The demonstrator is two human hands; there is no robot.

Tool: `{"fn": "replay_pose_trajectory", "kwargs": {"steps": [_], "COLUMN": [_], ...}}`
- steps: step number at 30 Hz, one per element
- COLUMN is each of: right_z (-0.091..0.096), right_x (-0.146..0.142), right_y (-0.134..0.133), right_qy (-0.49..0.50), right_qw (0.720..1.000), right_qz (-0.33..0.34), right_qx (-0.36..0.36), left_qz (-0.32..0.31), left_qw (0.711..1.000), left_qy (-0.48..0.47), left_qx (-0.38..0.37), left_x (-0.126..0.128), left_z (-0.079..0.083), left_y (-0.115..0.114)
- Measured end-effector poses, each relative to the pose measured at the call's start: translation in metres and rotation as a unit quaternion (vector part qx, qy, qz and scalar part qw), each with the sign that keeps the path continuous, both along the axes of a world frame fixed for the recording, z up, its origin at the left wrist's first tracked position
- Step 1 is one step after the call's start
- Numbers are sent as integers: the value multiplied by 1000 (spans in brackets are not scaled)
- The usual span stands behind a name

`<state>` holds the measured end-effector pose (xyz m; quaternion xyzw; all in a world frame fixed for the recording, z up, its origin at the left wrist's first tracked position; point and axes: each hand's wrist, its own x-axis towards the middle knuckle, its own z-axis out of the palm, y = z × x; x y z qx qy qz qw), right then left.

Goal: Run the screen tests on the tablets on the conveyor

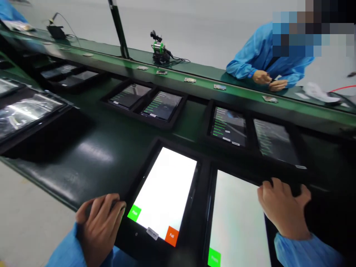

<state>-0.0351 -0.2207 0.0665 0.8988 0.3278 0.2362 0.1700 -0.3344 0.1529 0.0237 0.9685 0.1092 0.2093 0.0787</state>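
My left hand (100, 226) curls over the left edge of a black-framed tablet (162, 193), whose white screen shows a green Pass button (134, 213) and an orange Fail button (171, 236). My right hand (283, 205) grips the top right of the black frame on a second tablet (236, 222), just to the right. That tablet's pale screen has a green button (214, 257) at the lower left, and its lower part runs out of view. Blue sleeves cover both my forearms.
Several more tablets (228, 126) showing green text lie on the dark green bench (111, 167). Beyond them, small circuit boards (190, 80) sit on a green belt (200, 87). A co-worker's hands (269, 79) work at the far right, and a solder spool stand (160, 52) stands behind.
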Motion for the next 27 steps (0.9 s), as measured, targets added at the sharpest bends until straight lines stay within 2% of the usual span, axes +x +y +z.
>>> {"fn": "replay_pose_trajectory", "kwargs": {"steps": [2,4,6,7,9,11,14,17,20,22,24,26,27], "right_z": [3,5,5,4,1,-3,-5,1,13,22,31,39,44], "right_x": [-1,-3,-6,-7,-8,-8,-6,-10,-33,-64,-104,-146,-165], "right_y": [-2,-6,-9,-11,-13,-16,-17,-13,-7,-7,-14,-25,-32], "right_qy": [-19,-23,-22,-18,-12,-4,6,12,29,74,145,194,207], "right_qw": [999,998,998,998,998,998,996,992,989,984,976,967,960], "right_qz": [-11,-18,-27,-33,-47,-62,-76,-84,-61,-12,44,72,74], "right_qx": [-43,-60,-60,-56,-36,-5,47,93,133,164,158,149,174], "left_qz": [-46,-128,-184,-219,-279,-310,-345,-374,-394,-402,-408,-414,-418], "left_qw": [999,991,979,972,959,950,935,920,909,904,901,899,897], "left_qy": [-3,-27,-73,-80,-23,19,63,91,105,106,101,93,89], "left_qx": [-23,-31,-36,-35,-32,-37,-55,-71,-87,-98,-106,-112,-113], "left_x": [22,54,95,118,164,206,249,267,272,274,277,281,283], "left_z": [24,47,62,64,59,47,29,22,21,20,15,8,5], "left_y": [3,-1,-11,-17,-29,-37,-44,-47,-50,-52,-53,-54,-54]}}
